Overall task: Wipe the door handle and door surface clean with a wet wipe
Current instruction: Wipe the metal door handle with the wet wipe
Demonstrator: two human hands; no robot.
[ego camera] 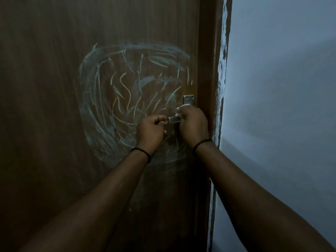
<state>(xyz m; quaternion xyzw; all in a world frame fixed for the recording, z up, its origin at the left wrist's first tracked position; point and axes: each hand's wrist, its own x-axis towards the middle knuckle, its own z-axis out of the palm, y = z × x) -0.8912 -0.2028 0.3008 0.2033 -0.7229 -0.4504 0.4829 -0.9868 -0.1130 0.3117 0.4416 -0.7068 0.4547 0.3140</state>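
Right hand (pixel 192 122) is closed over the metal door handle (pixel 174 120), with a bit of white wet wipe (pixel 182 106) showing at its fingertips; the left hand (pixel 151 130) pinches the free end of the handle, at 9 o'clock from the right hand. I judge the handle is being wiped now. On the brown door (pixel 54 88), pale smears (pixel 131 91) spread in a ring from 9 to 12 o'clock of the hands, so the surface is mostly left to do. No readable writing or brand is visible.
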